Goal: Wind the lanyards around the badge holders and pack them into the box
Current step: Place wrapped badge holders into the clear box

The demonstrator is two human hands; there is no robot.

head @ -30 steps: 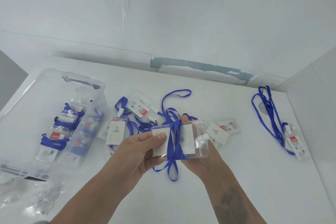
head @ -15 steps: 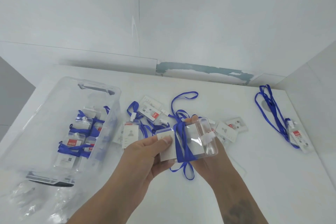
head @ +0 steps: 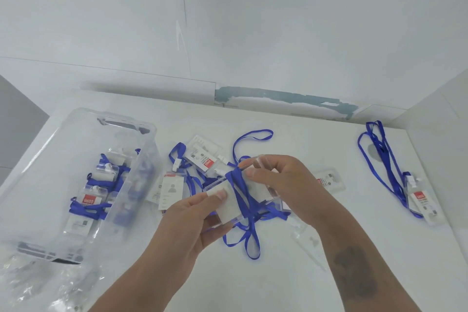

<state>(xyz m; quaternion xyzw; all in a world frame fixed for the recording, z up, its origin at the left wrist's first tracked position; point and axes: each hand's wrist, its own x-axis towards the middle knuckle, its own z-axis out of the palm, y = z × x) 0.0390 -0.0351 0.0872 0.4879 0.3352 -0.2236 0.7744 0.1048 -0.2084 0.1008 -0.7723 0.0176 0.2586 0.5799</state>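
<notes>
We see the right hand (head: 281, 185) now moved on top of the center-frame badge holder (head: 229, 204), pinching its blue lanyard (head: 238, 185), left hand (head: 195, 220) gripping it, wrapped badges (head: 92, 201) in left box (head: 126, 124).

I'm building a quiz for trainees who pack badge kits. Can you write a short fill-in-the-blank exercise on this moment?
1. The lanyard wound around the held badge holder is ____ in colour.
2. The clear plastic box with packed badges stands on the person's ____ side.
3. The left hand presses the holder with its ____ on top.
4. A loose end of the lanyard hangs ____ the holder, while the right hand grips the holder's other end.

Missing words: blue; left; thumb; below
</notes>
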